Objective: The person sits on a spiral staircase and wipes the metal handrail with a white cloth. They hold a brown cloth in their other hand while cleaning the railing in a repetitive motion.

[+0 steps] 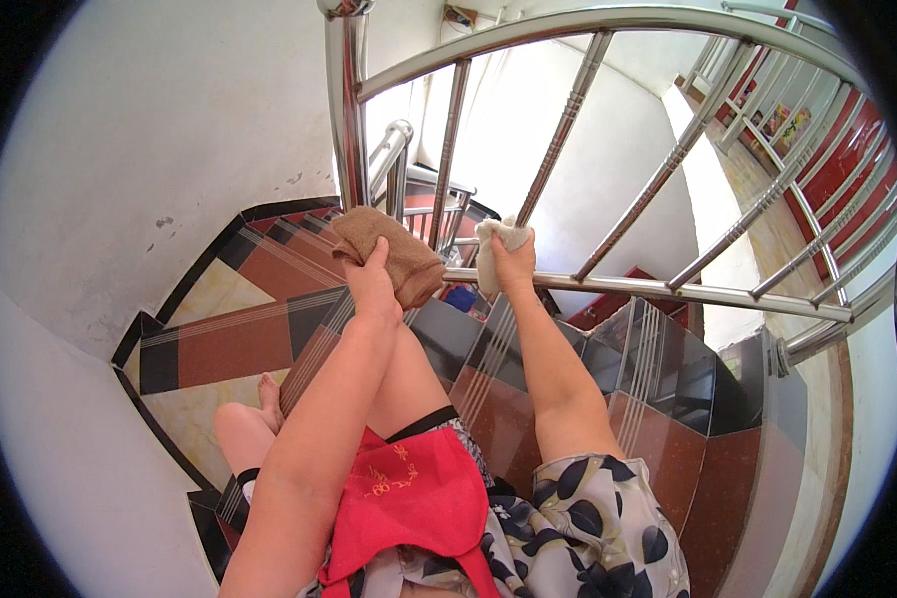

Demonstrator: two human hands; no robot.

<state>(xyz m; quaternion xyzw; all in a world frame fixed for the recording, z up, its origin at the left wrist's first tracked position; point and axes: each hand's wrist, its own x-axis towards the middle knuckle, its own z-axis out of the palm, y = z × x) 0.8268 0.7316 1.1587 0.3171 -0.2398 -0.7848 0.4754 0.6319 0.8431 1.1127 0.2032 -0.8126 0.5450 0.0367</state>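
Observation:
A folded brown cloth [396,258] is in my left hand [371,278], with the thumb lying over it. The cloth is beside the foot of the thick metal newel post [347,127]. My right hand [516,261] grips a pale cloth [489,258], pressed around the lower end of a metal baluster [566,123] just above the bottom rail [643,285]. Parts of the fingers on both hands are hidden by the cloths. A red apron [418,493] bearing yellow writing lies across my lap.
Tiled stairs [232,347] in red, black and cream turn down on the left beside a white wall [157,112]. The curved handrail [583,21] spans the top. A lower railing [448,213] shows beyond the post. Red objects stand behind the balusters at the right.

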